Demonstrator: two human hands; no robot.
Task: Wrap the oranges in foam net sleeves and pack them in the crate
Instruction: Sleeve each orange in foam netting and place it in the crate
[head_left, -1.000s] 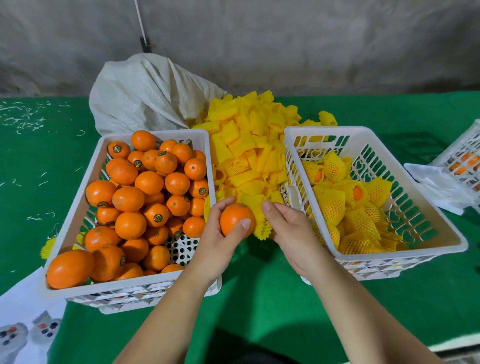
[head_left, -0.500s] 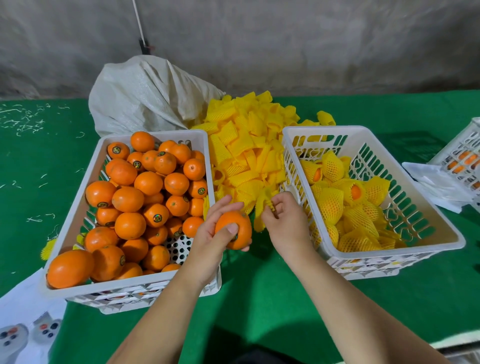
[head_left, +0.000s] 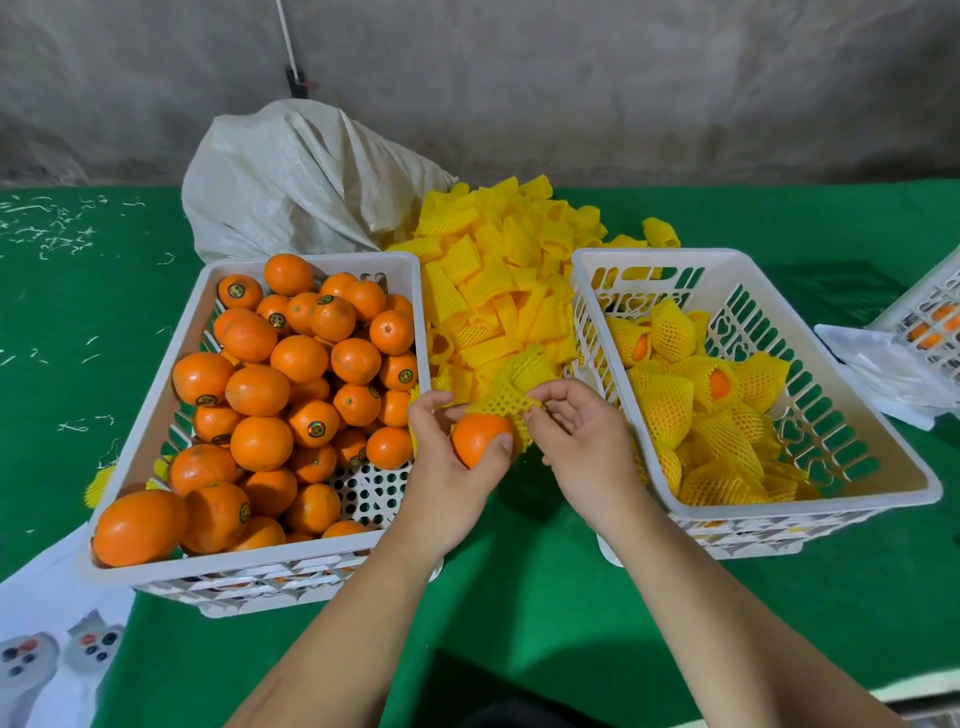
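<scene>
My left hand (head_left: 447, 467) grips a bare orange (head_left: 478, 439) between the two crates. A yellow foam net sleeve (head_left: 506, 397) covers the orange's top and right side, and my right hand (head_left: 582, 436) pinches its edge. The left white crate (head_left: 166, 364) is piled with several unwrapped oranges (head_left: 260, 389). The right white crate (head_left: 883, 457) holds several sleeved oranges (head_left: 670, 410). A heap of loose yellow sleeves (head_left: 498, 270) lies between and behind the crates.
A grey woven sack (head_left: 296, 176) slumps behind the left crate against the concrete wall. Another white crate with oranges (head_left: 930, 317) and white plastic sheets (head_left: 878, 364) sit at the right edge. White paper (head_left: 47, 623) lies at the front left on the green table cover (head_left: 519, 597).
My right hand has drawn a sleeve from the heap and stretched it over the orange. My left hand has stayed in place, still holding the orange.
</scene>
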